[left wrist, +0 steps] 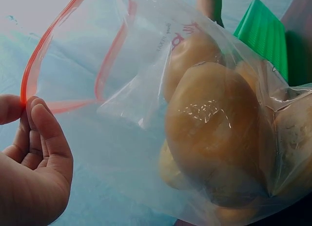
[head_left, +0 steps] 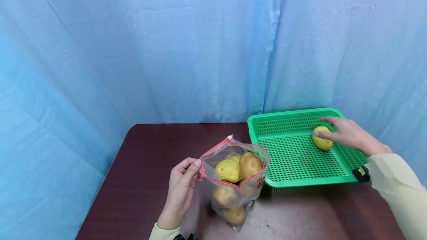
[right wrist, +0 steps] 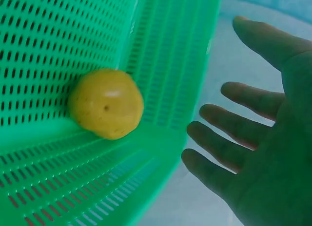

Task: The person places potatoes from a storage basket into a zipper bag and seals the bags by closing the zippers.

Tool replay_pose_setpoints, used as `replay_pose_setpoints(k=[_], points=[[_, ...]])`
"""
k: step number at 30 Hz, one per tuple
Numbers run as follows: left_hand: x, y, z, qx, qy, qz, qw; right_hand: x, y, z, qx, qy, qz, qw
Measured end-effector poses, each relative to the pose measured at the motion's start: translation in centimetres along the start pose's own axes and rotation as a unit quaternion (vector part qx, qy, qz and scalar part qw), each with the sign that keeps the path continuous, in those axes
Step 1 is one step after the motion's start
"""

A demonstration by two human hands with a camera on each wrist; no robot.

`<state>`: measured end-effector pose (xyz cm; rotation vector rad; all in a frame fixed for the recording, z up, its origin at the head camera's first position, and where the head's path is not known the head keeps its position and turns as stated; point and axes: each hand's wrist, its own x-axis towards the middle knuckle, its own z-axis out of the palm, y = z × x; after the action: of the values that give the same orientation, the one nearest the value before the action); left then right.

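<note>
My left hand (head_left: 179,184) pinches the red-edged rim of a clear zip bag (left wrist: 131,153) between thumb and fingers, and the mouth gapes. Inside are several brown buns (left wrist: 212,148), one with sesame-like seeds on top, and a lumpy yellow round item (head_left: 228,170). Over the right side of a green basket (head_left: 300,184), my right hand (head_left: 350,134) has its fingers spread and holds nothing. Another yellow round item (right wrist: 106,104), dimpled and speckled, lies in the basket's corner, just beyond my right fingertips; the thumb overlaps it in the head view.
The dark wood table (head_left: 150,158) carries both bag and basket, with the bag at the basket's left front corner. Light blue curtains (head_left: 200,47) hang behind the table and on both sides. A black device (head_left: 361,173) sits at my right wrist.
</note>
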<state>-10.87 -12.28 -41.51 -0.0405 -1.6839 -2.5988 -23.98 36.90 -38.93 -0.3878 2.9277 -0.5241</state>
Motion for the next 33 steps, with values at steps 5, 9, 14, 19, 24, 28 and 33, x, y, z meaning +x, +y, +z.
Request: replay_pose_setpoints(k=[5,9,14,19,24,28,33], points=[[0.2,0.0,-0.1,0.003,-0.001,0.001,1.0,1.0,1.5,0.3,-0.009,-0.036,0.013,0.999],[0.2,-0.1,-0.3,0.001,-0.003,0.003,1.0,1.8,2.5,0.8,-0.005,-0.043,0.01,0.999],[0.0,-0.2,-0.6,0.002,-0.004,0.004,1.0,2.6,3.4,1.6,0.006,-0.054,0.01,0.998],[-0.1,-0.3,-0.8,0.005,-0.003,0.004,1.0,3.0,4.0,2.5,0.012,-0.066,0.019,0.998],[0.1,-0.3,-0.8,0.005,-0.002,0.006,1.0,3.3,3.8,3.0,0.025,-0.062,0.012,0.998],[0.2,-0.3,-0.8,0.005,-0.003,0.007,1.0,3.2,3.4,3.1,0.044,-0.05,-0.009,0.998],[0.2,-0.4,-0.8,0.007,-0.004,0.006,1.0,3.2,3.3,3.2,0.072,-0.05,-0.027,0.996]])
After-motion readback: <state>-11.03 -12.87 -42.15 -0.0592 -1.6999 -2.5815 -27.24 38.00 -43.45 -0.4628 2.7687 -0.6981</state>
